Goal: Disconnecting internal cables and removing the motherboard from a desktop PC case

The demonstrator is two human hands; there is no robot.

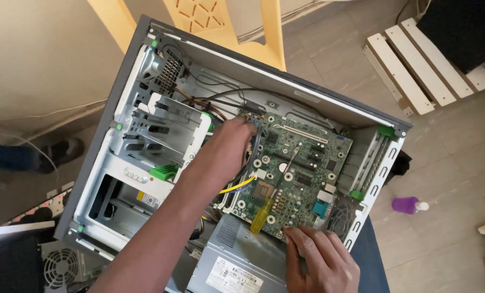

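An open grey desktop computer case (107,135) lies on its side, and a green motherboard (302,163) sits inside it. A screwdriver with a yellow handle (262,214) rests on the board, shaft pointing up. My left hand (229,144) reaches in from the lower left, its fingers curled on a cable connector (253,127) at the board's upper left corner. My right hand (318,258) rests with spread fingers on the board's near edge, beside the grey power supply (242,255), and holds nothing.
A metal drive cage (161,125) with green clips fills the left of the case. A yellow plastic chair (264,32) stands behind it. A slatted white wooden rack (416,70) and a purple bottle (408,205) are on the floor at right. Someone's shoe (63,152) is at left.
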